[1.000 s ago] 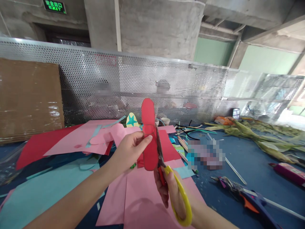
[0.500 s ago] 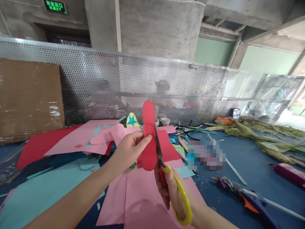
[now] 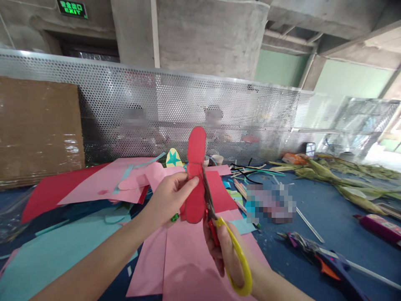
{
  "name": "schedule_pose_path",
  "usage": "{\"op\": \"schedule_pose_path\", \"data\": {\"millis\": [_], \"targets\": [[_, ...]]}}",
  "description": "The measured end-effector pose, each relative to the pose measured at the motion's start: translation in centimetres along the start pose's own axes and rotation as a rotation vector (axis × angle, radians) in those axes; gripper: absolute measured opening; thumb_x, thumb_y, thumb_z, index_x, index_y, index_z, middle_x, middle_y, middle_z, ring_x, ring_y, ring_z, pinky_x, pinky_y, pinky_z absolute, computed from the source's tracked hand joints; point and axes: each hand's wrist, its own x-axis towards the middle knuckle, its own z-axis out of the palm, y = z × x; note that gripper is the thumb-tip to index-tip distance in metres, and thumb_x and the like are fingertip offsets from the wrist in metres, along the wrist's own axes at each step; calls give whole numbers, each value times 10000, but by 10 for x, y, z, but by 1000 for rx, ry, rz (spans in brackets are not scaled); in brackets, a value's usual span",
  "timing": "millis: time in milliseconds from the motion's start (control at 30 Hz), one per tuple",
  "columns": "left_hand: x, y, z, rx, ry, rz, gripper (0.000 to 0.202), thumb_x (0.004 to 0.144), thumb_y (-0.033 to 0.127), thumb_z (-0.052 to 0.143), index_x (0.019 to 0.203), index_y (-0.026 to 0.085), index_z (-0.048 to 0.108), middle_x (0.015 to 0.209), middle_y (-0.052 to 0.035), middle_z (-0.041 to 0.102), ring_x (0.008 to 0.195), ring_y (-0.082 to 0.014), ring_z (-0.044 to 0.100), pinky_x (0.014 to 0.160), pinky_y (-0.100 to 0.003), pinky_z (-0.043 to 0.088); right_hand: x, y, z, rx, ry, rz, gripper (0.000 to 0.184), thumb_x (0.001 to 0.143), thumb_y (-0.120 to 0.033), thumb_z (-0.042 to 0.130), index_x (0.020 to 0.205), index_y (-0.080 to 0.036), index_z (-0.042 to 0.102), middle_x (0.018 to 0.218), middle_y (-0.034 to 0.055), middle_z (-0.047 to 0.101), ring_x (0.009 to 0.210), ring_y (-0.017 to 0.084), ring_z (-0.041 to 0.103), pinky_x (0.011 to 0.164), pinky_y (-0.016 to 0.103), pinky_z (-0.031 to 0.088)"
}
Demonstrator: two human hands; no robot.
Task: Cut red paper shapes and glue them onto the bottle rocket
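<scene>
Pinched between the thumb and fingers of my left hand (image 3: pixel 175 190) is a red paper cutout (image 3: pixel 196 146), held upright. It has rounded ends, a narrower waist and dark outlines drawn on it. My right hand (image 3: pixel 224 246) grips scissors (image 3: pixel 238 263) with yellow and red handles. Their dark blades lie along the cutout's right edge, with the tip near the waist. Below both hands are pink paper sheets (image 3: pixel 188 259), and a red sheet (image 3: pixel 221 192) lies behind the cutout.
Light blue paper (image 3: pixel 72 255) and more pink paper (image 3: pixel 106 179) cover the left side. At right lie a glue gun (image 3: pixel 328 261), a purple tube (image 3: pixel 380 228) and dried husks (image 3: pixel 332 179). A perforated metal panel (image 3: pixel 181 108) stands behind, beside a cardboard sheet (image 3: pixel 40 129).
The upper part of the red cutout has tilted slightly right and risen a little. The scissors' tip has shifted slightly left against its waist. Both hands stay nearly in place.
</scene>
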Motion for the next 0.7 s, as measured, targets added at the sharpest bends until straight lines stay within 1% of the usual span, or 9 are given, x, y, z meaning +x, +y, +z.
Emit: {"op": "schedule_pose_path", "data": {"millis": [100, 233, 400, 567, 633, 700], "targets": [[0, 0, 0, 17, 27, 7, 286, 816, 450, 581, 677, 201, 560, 666, 7, 607, 650, -170, 597, 616, -283, 472, -1, -3, 0, -12, 11, -17, 655, 769, -856, 379, 775, -206, 467, 579, -64, 436, 336, 20, 268, 289, 132, 301], [0, 0, -1, 25, 64, 23, 333, 834, 471, 571, 633, 207, 541, 589, 16, 560, 582, -161, 572, 532, -260, 437, -3, -5, 0, -29, 12, -14, 673, 754, -872, 379, 754, -205, 468, 580, -53, 434, 351, 39, 337, 287, 126, 299], [0, -2, -2, 40, 63, 37, 353, 850, 475, 568, 622, 208, 537, 552, 28, 517, 551, -153, 554, 506, -252, 417, -4, 1, -1, -14, 18, -10, 678, 788, -859, 340, 776, -200, 495, 593, -45, 454, 355, 39, 349, 295, 123, 308], [0, -3, -1, 20, 69, 43, 343, 839, 466, 584, 621, 203, 556, 571, 18, 551, 566, -160, 574, 526, -261, 440, -3, 2, -1, -26, 0, -35, 665, 791, -852, 362, 766, -198, 478, 579, -57, 439, 344, 19, 271, 291, 118, 289], [0, -1, -1, 1, 68, 39, 322, 833, 463, 590, 646, 202, 583, 599, 11, 586, 594, -172, 598, 548, -269, 458, -2, 2, -1, -25, -4, -28, 678, 782, -868, 336, 763, -203, 466, 566, -60, 428, 337, 26, 286, 286, 128, 296], [0, 0, -2, -33, 63, 41, 278, 825, 457, 603, 716, 202, 627, 650, 4, 631, 644, -186, 627, 581, -277, 477, -1, 3, -2, -28, -21, -3, 683, 790, -871, 302, 775, -206, 461, 570, -58, 432, 337, 36, 316, 293, 140, 323]]}}
